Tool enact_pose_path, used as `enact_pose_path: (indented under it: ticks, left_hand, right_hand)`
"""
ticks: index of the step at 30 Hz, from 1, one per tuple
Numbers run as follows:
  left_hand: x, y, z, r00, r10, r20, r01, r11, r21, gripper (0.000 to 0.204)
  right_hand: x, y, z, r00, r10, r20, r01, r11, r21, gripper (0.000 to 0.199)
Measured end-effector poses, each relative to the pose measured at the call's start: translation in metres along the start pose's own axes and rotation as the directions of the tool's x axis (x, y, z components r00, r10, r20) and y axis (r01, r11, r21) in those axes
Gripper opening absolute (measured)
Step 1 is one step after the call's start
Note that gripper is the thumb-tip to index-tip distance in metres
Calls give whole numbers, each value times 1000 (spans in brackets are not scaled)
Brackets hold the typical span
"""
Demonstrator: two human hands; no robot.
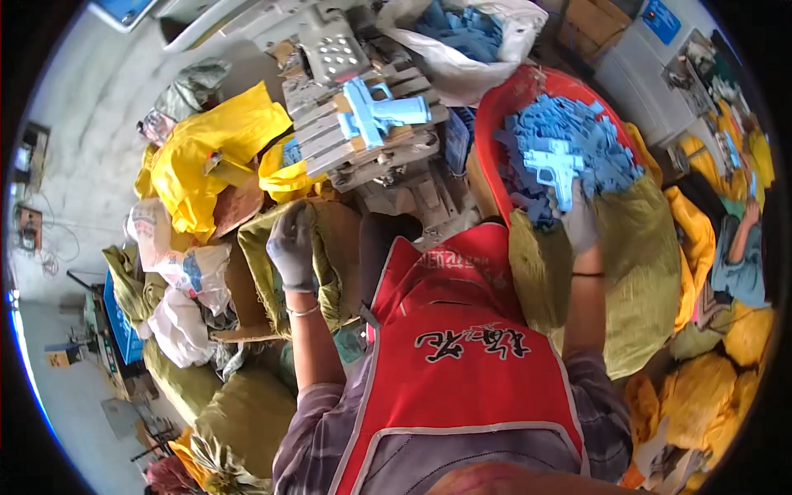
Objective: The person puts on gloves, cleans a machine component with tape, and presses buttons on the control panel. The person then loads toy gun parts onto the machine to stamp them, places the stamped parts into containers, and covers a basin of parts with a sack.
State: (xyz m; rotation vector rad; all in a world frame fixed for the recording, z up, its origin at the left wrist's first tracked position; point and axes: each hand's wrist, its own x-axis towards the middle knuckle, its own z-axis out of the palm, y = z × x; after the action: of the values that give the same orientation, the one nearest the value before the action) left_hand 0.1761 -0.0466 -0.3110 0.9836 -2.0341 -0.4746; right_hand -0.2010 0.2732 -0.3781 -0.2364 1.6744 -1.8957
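Observation:
My right hand [581, 221], in a grey work glove, is closed on a light blue toy pistol part [554, 167]. It holds this part above a red tub [487, 157] heaped with similar blue plastic pieces [569, 124]. My left hand [293, 249], gloved too, is curled into a fist over an open carton lined with olive sacking [337, 272]. Whatever that fist may hold is hidden. Ahead of me, between the hands, more light blue toy pistol parts [381, 111] lie crosswise on a grey metal fixture [318, 136] with ribbed plates.
A white sack [462, 78] of blue pieces stands beyond the fixture. Yellow cloth or bags [214, 157] lie at the left. An olive woven sack [627, 264] drapes against the tub's near side. At the far right, another person's arm [742, 231] shows among yellow sacks.

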Motion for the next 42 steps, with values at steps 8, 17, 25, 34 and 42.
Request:
enact_pose_path:
  ticks: [8,17,25,34,42]
  left_hand:
    - [49,42,5,982,188,-12,-189,980,-56,21]
    - [96,58,28,945,214,245,-198,976,-89,32]
    - [127,58,49,843,403,357,-387,914,-120,34]
    - [88,23,9,981,190,34,-179,962,-205,31]
    - [-27,-84,-80,938,-328,-116,303,934,-191,30]
  right_hand:
    - [-43,17,32,977,-172,128,155,979,134,22]
    - [-53,12,17,973,-169,158,133,968,215,41]
    - [-44,17,17,762,-530,372,624,448,-640,39]
    - [-2,-71,162,640,-604,475,768,514,-382,48]
    - [39,-95,252,365,-391,845,926,57,-373,46]
